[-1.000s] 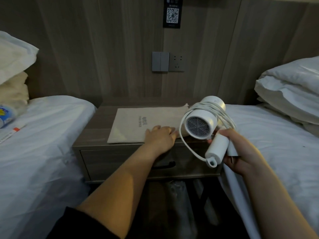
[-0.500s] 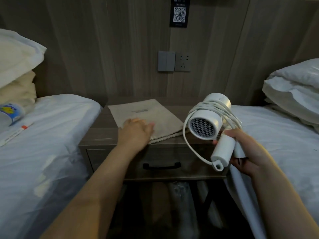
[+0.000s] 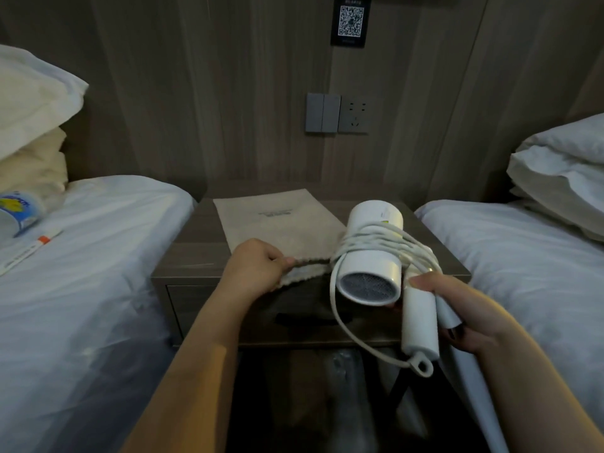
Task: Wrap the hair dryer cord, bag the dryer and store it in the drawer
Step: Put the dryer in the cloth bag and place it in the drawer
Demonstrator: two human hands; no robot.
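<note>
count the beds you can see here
2: the left bed lies left of the nightstand, the right bed lies right of it. Others may be out of frame.

dryer (image 3: pixel 372 256): smooth white plastic, slight sheen, fine mesh grille on the end; cord (image 3: pixel 376 240): white, smooth, rubbery-looking; bag (image 3: pixel 281 223): matt beige cloth, coarse weave; nightstand (image 3: pixel 189 256): matt wood-grain, same as wall panels (image 3: pixel 228 93); bedding (image 3: pixel 98 256): white cloth, creased
</note>
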